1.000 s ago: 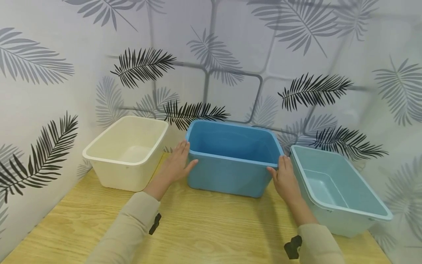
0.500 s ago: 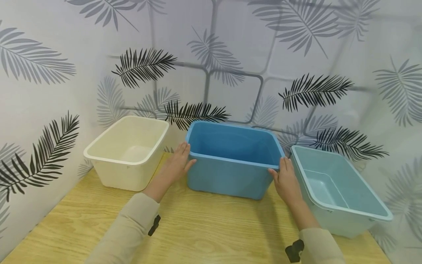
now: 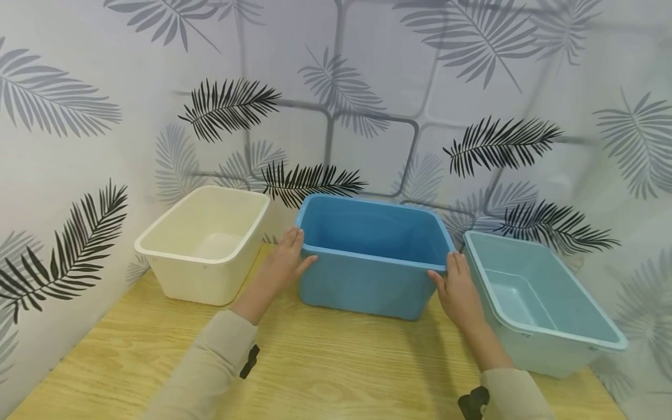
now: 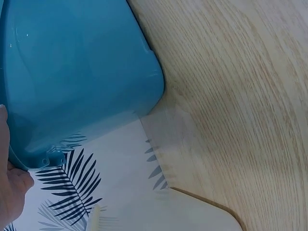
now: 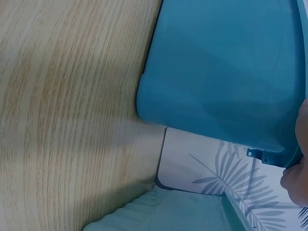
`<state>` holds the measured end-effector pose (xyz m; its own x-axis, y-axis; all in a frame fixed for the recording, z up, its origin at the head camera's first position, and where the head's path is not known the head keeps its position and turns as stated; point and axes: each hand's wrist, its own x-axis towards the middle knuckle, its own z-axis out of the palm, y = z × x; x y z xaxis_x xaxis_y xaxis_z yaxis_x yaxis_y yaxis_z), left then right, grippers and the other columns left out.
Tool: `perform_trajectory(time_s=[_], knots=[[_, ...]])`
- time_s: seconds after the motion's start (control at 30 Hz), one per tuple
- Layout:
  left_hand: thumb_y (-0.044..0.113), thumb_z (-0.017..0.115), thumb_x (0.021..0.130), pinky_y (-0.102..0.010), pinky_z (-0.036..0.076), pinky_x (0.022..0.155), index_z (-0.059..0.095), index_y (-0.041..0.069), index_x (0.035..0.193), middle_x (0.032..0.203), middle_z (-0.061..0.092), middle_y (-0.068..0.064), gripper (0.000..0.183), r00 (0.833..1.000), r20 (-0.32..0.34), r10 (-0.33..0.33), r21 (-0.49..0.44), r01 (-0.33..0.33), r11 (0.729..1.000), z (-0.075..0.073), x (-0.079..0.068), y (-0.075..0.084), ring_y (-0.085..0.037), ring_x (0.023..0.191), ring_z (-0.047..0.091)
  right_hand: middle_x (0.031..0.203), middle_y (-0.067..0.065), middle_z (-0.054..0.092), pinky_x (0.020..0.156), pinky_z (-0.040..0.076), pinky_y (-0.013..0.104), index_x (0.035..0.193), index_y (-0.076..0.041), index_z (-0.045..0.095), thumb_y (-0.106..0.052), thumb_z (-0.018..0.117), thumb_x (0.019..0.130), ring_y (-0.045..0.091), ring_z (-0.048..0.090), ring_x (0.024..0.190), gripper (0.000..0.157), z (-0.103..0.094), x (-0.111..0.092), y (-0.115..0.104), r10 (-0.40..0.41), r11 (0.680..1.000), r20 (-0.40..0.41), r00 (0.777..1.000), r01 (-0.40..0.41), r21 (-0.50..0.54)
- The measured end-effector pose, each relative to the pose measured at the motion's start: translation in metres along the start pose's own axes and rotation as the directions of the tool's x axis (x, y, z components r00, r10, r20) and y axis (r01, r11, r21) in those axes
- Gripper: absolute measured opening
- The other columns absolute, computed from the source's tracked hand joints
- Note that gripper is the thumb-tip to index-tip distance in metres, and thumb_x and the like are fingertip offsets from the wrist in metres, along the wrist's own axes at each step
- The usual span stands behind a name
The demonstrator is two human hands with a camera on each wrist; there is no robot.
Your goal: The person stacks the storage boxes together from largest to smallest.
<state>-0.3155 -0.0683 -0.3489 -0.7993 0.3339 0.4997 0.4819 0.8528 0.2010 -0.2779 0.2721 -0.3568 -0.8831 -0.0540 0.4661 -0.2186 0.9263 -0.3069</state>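
And here we are at the blue bin (image 3: 362, 287), which sits upright on the wooden desk (image 3: 336, 373), between its two neighbours and close to the patterned wall (image 3: 378, 70). Both hands are grasping it: our left hand (image 3: 280, 263) grips the rim at the near left corner, thumb towards the front face, and our right hand (image 3: 459, 287) matches it at the near right corner. Now look at the change! Compared with a second ago, the blue bin has crept slightly towards us, its front bottom edge a touch lower in the head view, and the hands have travelled with it, grips unchanged. Over on the left, the cream bin (image 3: 191, 280) stands in much the same spot, well apart from the blue one; on the right, the pale green bin (image 3: 551, 350) holds its slanted place, just beside our right hand.
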Motion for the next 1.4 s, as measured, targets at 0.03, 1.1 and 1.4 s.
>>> perform_trajectory(time_s=[0.03, 1.1, 1.4], knots=[[0.034, 0.054, 0.093, -0.047, 0.037, 0.105, 0.037, -0.016, 0.133, 0.140, 0.037, -0.032, 0.066, 1.000, 0.004, -0.005, -0.004, 0.005, 1.000, 0.0009, 0.0002, 0.0002, -0.041, 0.133, 0.035, 0.142, 0.037, 0.025, 0.109, 0.023, 0.058, 0.135, 0.020, 0.026, -0.023, 0.049, 0.096, 0.050, 0.018, 0.135, 0.062, -0.0006, -0.0002, 0.0004, 0.000, 1.000, 0.004, 1.000, 0.000, 0.003], [0.030, 0.055, 0.092, -0.047, 0.036, 0.106, 0.043, -0.015, 0.129, 0.138, 0.040, -0.031, 0.059, 0.999, -0.033, -0.009, -0.095, 0.006, 0.996, 0.0058, -0.0020, -0.0024, -0.041, 0.132, 0.035, 0.141, 0.039, 0.025, 0.109, 0.023, 0.058, 0.134, 0.021, 0.028, -0.023, 0.047, 0.097, 0.051, 0.020, 0.134, 0.060, -0.0038, -0.0035, 0.0037, -0.006, 1.000, 0.012, 1.000, 0.006, -0.030], [0.031, 0.054, 0.092, -0.047, 0.038, 0.104, 0.043, -0.014, 0.130, 0.139, 0.039, -0.029, 0.060, 0.999, -0.033, -0.015, -0.110, 0.012, 0.994, 0.0046, -0.0061, -0.0027, -0.040, 0.133, 0.035, 0.139, 0.037, 0.031, 0.107, 0.028, 0.058, 0.132, 0.019, 0.033, -0.023, 0.050, 0.096, 0.049, 0.026, 0.133, 0.059, -0.0030, -0.0076, 0.0022, -0.019, 0.999, -0.028, 0.999, 0.017, -0.046]])
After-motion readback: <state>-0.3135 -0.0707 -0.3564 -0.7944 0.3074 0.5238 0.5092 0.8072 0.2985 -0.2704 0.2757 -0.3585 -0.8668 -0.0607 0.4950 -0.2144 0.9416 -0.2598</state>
